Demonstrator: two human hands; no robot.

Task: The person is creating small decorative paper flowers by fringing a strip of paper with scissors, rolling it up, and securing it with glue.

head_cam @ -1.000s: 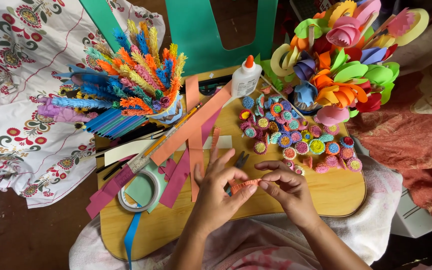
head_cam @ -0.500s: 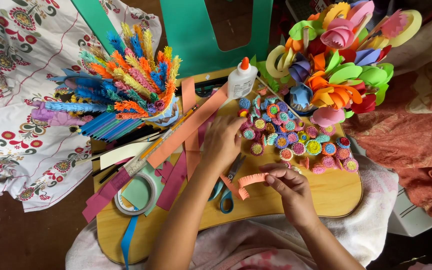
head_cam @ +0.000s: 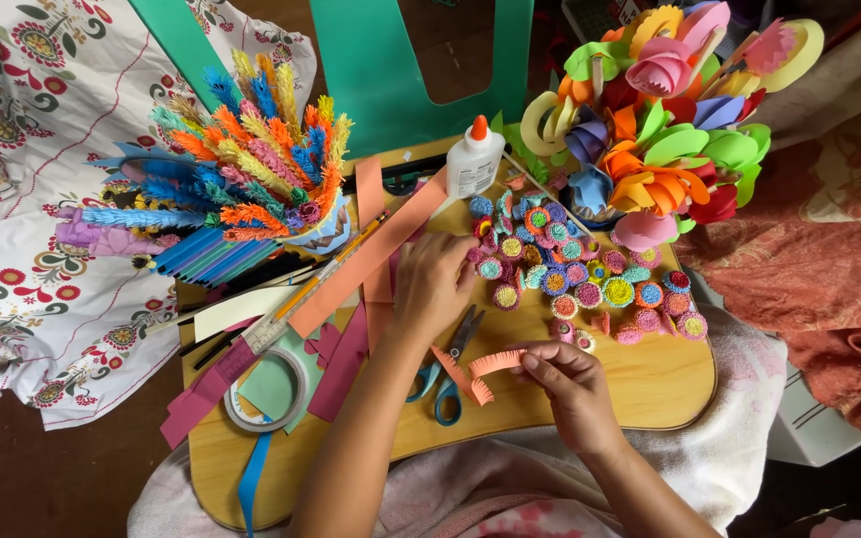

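- Landmark: rounded light-wood lap board, resting across the person's lap on a white towel.
- Right hand sits over the board's near edge, right of centre, wrist bent inward, back of hand up. Thumb and fingertips pinch one end of a fringed orange paper strip; the other fingers curl loosely.
- The strip runs left from that pinch, fringe standing up, and hangs just above the board's middle.
- Left hand reaches forward over the board's centre, forearm stretched diagonally from the near edge. Palm down, fingers bent, tips at the left margin of a cluster of small rolled multicoloured paper rosettes. Whether it grips one, I cannot tell.
- Blue-handled scissors lie on the board just right of the left forearm, partly under the strip.
- White glue bottle with orange cap stands at the board's far edge.
- Roll of clear tape lies on the board's left part, among pink and salmon paper strips.
- Bunch of fringed paper stems at the far-left corner; bouquet of looped paper flowers at the far-right.
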